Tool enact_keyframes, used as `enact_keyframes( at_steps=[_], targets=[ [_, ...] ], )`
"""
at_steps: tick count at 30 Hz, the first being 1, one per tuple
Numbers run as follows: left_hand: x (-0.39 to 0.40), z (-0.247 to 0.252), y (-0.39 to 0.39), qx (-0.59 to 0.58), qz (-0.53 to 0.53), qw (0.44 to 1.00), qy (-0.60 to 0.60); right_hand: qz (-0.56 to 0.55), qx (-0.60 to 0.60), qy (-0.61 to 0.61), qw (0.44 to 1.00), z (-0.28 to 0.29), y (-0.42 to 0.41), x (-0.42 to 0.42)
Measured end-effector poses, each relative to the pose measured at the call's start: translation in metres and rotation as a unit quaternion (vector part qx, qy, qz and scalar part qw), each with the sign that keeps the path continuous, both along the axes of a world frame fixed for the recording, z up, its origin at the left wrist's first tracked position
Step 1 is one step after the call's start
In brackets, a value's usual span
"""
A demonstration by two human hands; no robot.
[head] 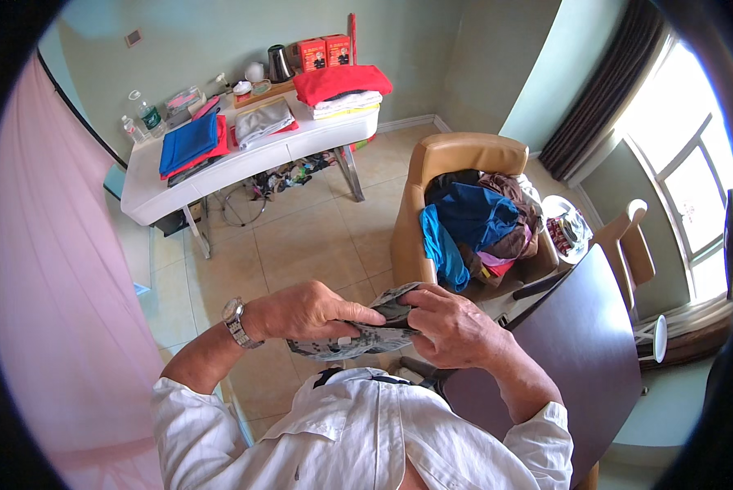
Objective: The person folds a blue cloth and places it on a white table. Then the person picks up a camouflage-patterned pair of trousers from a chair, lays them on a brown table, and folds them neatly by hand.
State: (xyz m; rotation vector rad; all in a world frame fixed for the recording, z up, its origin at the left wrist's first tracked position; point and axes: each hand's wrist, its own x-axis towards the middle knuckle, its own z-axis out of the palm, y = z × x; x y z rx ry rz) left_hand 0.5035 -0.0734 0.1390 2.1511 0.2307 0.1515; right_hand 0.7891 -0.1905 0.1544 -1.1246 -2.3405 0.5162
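In front of my chest, a camouflage-print garment (382,342) hangs between both hands, its top edge spread into a narrow opening. My left hand (317,311), with a metal-band watch (234,315) on the wrist, grips the left side of that edge, the index finger lying along the opening. At the other side, my right hand (452,324) pinches the edge between thumb and curled fingers. The lower part of the garment is mostly out of sight below the hands.
A tan armchair (470,150) ahead to the right holds heaped clothes (474,214). Close on my right stands a dark table (578,331). A white desk (262,165) carries folded blue (189,144), grey (265,122) and red (342,86) cloths. Pink curtain (66,275) hangs left.
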Motion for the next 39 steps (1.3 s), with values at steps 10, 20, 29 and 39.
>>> enact_keyframes(
  at_steps=[10, 20, 29, 39],
  targets=[
    [0.005, 0.001, -0.005, 0.003, 0.013, 1.000, 0.015, -0.011, -0.023, -0.030, 0.999, -0.007, 0.003, -0.004],
    [0.002, -0.014, -0.006, -0.029, 0.002, 0.999, -0.037, -0.003, -0.020, -0.048, 0.999, -0.005, 0.001, -0.005],
    [0.001, -0.013, -0.008, -0.031, -0.003, 0.999, -0.020, -0.001, -0.030, -0.070, 0.997, -0.006, 0.001, -0.005],
    [0.003, -0.013, -0.013, -0.061, 0.021, 0.997, -0.030, -0.004, -0.053, -0.068, 0.996, -0.009, 0.004, -0.004]
  ],
)
